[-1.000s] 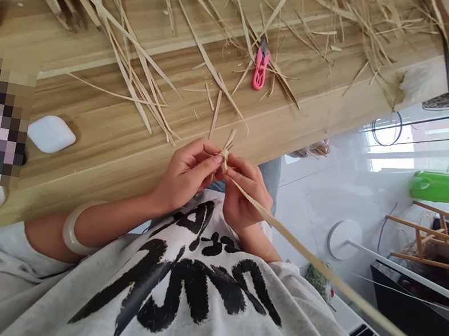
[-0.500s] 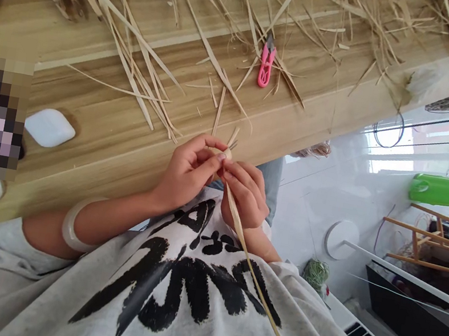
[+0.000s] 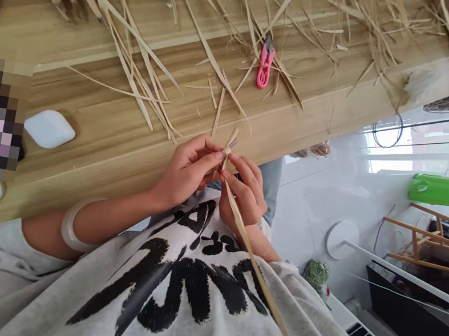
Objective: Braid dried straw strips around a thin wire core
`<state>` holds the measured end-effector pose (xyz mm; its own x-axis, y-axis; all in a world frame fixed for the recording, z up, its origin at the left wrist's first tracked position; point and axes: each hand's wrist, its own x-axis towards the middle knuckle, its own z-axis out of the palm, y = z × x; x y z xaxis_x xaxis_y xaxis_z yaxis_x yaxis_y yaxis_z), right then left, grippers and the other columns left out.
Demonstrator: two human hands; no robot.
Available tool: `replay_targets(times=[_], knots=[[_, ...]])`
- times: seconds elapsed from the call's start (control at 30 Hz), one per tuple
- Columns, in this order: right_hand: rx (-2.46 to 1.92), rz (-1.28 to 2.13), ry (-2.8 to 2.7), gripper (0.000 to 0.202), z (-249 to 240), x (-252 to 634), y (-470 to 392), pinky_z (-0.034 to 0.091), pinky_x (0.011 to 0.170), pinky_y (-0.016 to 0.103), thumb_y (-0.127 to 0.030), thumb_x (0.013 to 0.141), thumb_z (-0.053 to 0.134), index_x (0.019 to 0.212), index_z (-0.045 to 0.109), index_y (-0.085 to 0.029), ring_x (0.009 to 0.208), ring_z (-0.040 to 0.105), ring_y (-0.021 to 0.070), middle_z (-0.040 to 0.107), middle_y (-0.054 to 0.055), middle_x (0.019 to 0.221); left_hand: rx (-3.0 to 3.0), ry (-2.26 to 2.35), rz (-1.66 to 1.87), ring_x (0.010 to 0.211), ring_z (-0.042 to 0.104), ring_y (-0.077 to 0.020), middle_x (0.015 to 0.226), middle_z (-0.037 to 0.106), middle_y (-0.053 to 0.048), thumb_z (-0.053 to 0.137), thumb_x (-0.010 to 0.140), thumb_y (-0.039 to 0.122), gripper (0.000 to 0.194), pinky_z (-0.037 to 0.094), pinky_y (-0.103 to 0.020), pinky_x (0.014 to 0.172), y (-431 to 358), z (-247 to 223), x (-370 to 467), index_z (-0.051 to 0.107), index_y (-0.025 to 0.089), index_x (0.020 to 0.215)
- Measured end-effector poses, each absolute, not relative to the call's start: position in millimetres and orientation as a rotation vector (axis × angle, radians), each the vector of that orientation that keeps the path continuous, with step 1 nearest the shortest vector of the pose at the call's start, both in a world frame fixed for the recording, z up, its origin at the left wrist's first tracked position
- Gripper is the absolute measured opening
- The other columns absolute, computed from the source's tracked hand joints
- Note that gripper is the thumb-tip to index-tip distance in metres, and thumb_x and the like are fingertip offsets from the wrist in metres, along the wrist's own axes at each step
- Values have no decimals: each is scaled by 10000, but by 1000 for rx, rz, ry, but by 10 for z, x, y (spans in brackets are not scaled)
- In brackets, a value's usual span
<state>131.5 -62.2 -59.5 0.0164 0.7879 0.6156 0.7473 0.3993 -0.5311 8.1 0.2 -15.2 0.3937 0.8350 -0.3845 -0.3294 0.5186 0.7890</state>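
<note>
Close to the table's front edge, my left hand (image 3: 191, 171) pinches a small bundle of pale plant strips (image 3: 232, 137) between thumb and fingers. Short ends of the bundle stick out beyond the fingertips. My right hand (image 3: 245, 192) is closed on a long dried leaf strip (image 3: 250, 256), gripped by thumb and fingers right beside the bundle. From there the strip trails down across my shirt and out of the bottom of the view. Where the strip meets the bundle is partly hidden by my fingers. Pink thread snips (image 3: 265, 65) lie on the table beyond my hands.
Dried strips (image 3: 140, 54) are scattered over the wooden table (image 3: 96, 128). A white rounded case (image 3: 49, 129) rests at the left. To the right, past the table edge, are a green container (image 3: 440, 190), a wooden chair (image 3: 425, 232) and a round white base (image 3: 342, 240) on the floor.
The right hand's fingers have shifted slightly and spread a little from the left fingertips, showing more of the strip at the bundle. The strip's trailing end has swung slightly right.
</note>
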Motion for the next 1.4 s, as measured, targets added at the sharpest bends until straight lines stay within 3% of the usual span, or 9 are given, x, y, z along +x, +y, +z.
replay_targets(times=[0.27,0.47,0.63,0.83,0.97,1.07,1.2,1.4], knots=[[-1178,21,-1676,187,-524,1298,-534,647,879,435,-171,972,515,1136,594,-218,1182,684,226,731,102,1162,699,883,828,331,327,-36,460,442,105,745,759,300,255,234,-167,310,10,-137,74,510,204,732],[-1287,-116,-1685,203,-487,1270,-567,629,806,398,-190,956,546,1136,617,-254,1078,709,220,757,63,1087,705,947,842,332,337,-43,457,425,112,762,734,334,262,235,-178,317,4,-104,89,598,196,883],[-1393,-147,-1618,185,-425,1214,-589,551,756,386,-191,967,537,1108,637,-257,952,711,205,786,38,1028,709,929,864,338,357,-36,507,497,91,770,732,340,256,234,-176,314,4,-131,92,588,192,833],[-1418,-101,-1556,159,-425,1207,-547,494,790,367,-184,968,534,1053,637,-270,942,690,182,786,17,1018,673,916,798,350,344,-31,559,545,69,713,762,298,185,217,-164,310,43,-150,77,586,192,845],[-1417,-6,-1539,172,-365,1251,-541,505,787,359,-152,957,539,1059,620,-265,956,681,176,782,26,1034,610,896,758,368,365,-43,617,590,39,623,756,255,147,216,-168,318,51,-140,61,607,184,884],[-1409,-17,-1562,136,-317,1284,-533,547,754,360,-153,956,540,1030,605,-247,937,698,179,779,42,1021,667,918,762,404,392,-42,680,613,27,684,722,240,197,252,-175,338,35,-129,63,623,183,901],[-1388,51,-1553,90,-310,1291,-514,620,800,388,-184,979,509,1025,570,-229,1022,722,194,759,69,1055,796,945,782,438,419,-49,626,562,33,799,726,360,283,311,-183,367,11,-115,81,626,172,848],[-1343,136,-1535,116,-304,1281,-530,618,893,407,-165,983,500,1061,561,-224,1114,713,188,753,69,1095,934,935,772,395,427,-60,565,519,56,755,789,540,397,307,-190,339,-18,-139,73,617,191,918]])
